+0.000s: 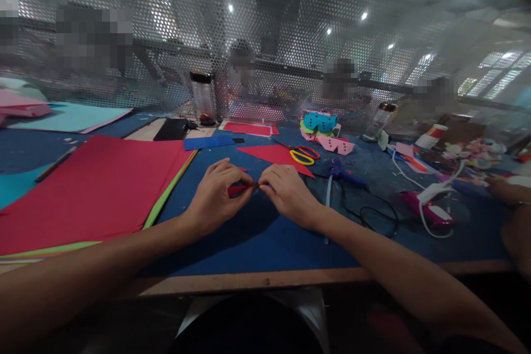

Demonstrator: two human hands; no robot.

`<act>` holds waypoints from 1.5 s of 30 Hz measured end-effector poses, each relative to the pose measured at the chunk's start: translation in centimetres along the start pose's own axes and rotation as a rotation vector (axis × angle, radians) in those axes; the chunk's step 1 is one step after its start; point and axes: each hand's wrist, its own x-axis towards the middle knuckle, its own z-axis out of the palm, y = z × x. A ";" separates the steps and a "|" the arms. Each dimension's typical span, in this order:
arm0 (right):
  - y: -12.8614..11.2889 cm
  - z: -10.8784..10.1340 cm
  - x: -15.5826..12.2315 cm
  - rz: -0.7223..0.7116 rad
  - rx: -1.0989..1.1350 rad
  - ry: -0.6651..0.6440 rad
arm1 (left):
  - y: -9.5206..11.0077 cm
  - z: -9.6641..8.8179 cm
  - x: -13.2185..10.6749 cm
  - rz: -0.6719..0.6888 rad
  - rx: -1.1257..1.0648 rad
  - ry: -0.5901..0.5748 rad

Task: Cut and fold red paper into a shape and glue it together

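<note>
My left hand (219, 191) is closed in a pinch around a small folded piece of red paper (237, 191), partly hidden by its fingers. Close against it, my right hand (288, 193) pinches the paper's right end, where the fingertips of both hands meet just above the blue table. Behind the hands lies a red paper sheet (276, 156) cut to a point. Scissors (305, 155) with one yellow and one red handle loop rest on that sheet. To the right is a blue glue gun (347, 173) with a pale glue stick (328, 191).
Large red sheets (91, 188) are stacked at left, with a pen (55, 164) beside them. A glass bottle (203, 98) and a black wallet-like item (171, 129) stand before the perforated screen (282, 27). Punched paper shapes (320, 121), cables and a magenta device (429, 210) are at right, near another person's arm.
</note>
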 end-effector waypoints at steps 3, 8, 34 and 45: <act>0.0 0.2 0.0 -0.017 -0.016 -0.017 | 0.1 0.0 0.0 0.002 -0.011 -0.002; 0.1 0.1 0.1 -0.005 0.006 -0.006 | 0.1 0.1 0.0 -0.006 -0.010 0.003; 1.0 0.4 0.3 -0.012 0.242 0.076 | 0.3 -0.2 -0.1 -0.009 0.024 -0.018; 2.2 0.0 0.2 0.018 0.228 0.009 | -3.8 -2.6 2.5 -0.342 -0.018 0.069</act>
